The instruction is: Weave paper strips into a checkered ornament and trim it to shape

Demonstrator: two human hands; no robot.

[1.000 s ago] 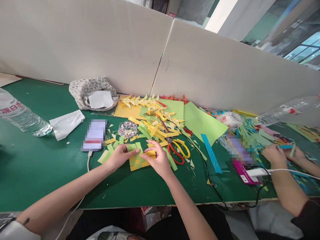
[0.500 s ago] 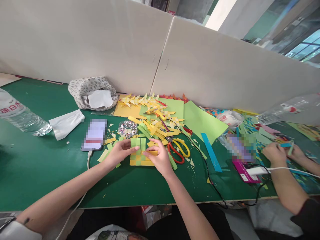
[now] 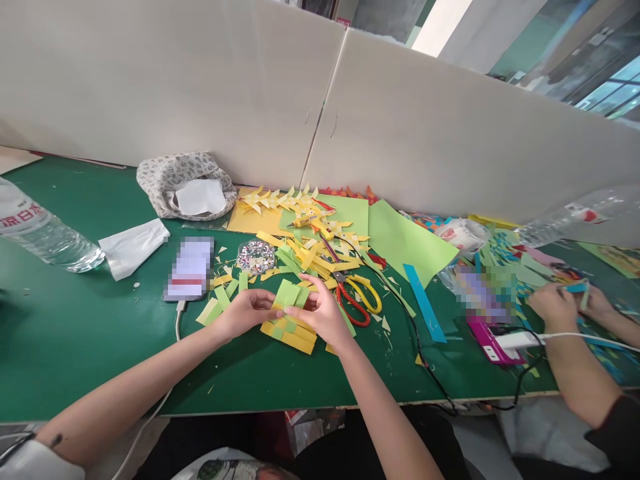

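Between my two hands is a piece of woven paper strips point(image 3: 289, 332), green strips crossing yellow ones. My left hand point(image 3: 249, 312) pinches its left side with thumb and fingers. On the other side my right hand point(image 3: 323, 313) grips it, thumb across the front and fingers partly behind. The green ends stand up at the top, and the yellow part tilts down toward the table. Loose green and yellow paper strips point(image 3: 310, 257) lie just behind it. Scissors point(image 3: 356, 303) with red and yellow handles rest right of my right hand.
A phone point(image 3: 190, 267) on a cable, a dish of small gems point(image 3: 256, 256) and a yellow glue gun point(image 3: 320, 227) surround the work. A water bottle point(image 3: 47, 230) stands left. A blue strip point(image 3: 424, 303) lies right, near a co-worker's hands point(image 3: 557, 307) holding paper.
The woven paper has turned from lying fairly square to slanting down to the right. My left hand has shifted slightly lower and right, and the green strips bunch closer together.
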